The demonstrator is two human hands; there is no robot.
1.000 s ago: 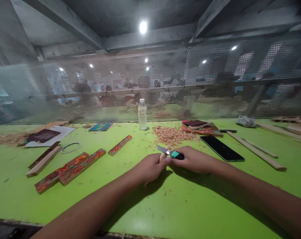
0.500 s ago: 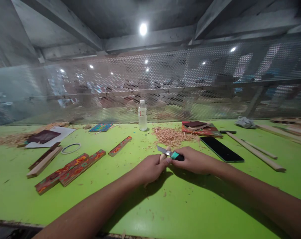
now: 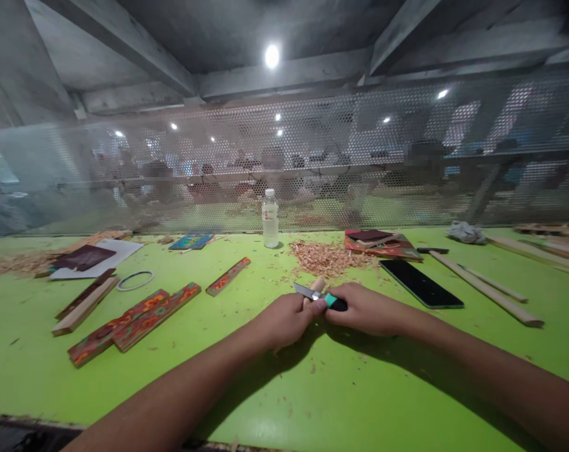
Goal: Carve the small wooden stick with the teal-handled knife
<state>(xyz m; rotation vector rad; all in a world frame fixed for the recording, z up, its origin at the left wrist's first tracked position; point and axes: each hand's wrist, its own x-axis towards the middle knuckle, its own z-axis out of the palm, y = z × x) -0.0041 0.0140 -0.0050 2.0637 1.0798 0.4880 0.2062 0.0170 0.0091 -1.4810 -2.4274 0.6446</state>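
My left hand (image 3: pixel 289 319) is closed round a pale wooden stick (image 3: pixel 319 283), whose far end sticks out past the fingers; the rest of it is hidden in the grip. In my right hand (image 3: pixel 362 307) is a utility knife (image 3: pixel 334 301) with a black and teal handle. Its blade (image 3: pixel 305 290) points left and lies across the stick. The left thumb rests against the knife near the base of the blade. Both hands are just above the green table (image 3: pixel 322 389). Beyond them lies a heap of wood shavings (image 3: pixel 317 258).
A water bottle (image 3: pixel 270 220) stands behind the shavings. To the right lie a phone (image 3: pixel 421 284) and a long wooden stick (image 3: pixel 489 290). Painted wooden strips (image 3: pixel 157 317), a ring (image 3: pixel 135 280) and a plain wood block (image 3: pixel 85 307) lie left. A perforated screen (image 3: pixel 209 182) closes off the back.
The knife blade has shifted slightly back toward me and lies lower across the stick, showing more of the stick's far end. Both hands keep their holds.
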